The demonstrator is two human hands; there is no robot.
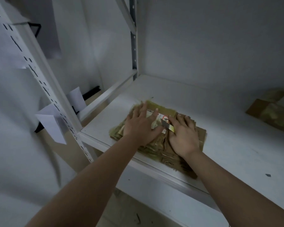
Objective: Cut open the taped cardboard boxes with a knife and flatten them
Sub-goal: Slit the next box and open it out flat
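Pressing down: left hand [140, 124] flat, fingers spread, on taped cardboard box [156, 136] lying flattened near front edge of white shelf [220, 128]. Right hand [184, 136] beside it on same box, thumb and forefinger pinching knife [166, 125], grey blade pointing toward label [157, 116] between hands. Second taped box [272, 110] well apart at right, against wall. Slotted shelf upright [44, 86] at left, paper tags [52, 126] hanging from it.
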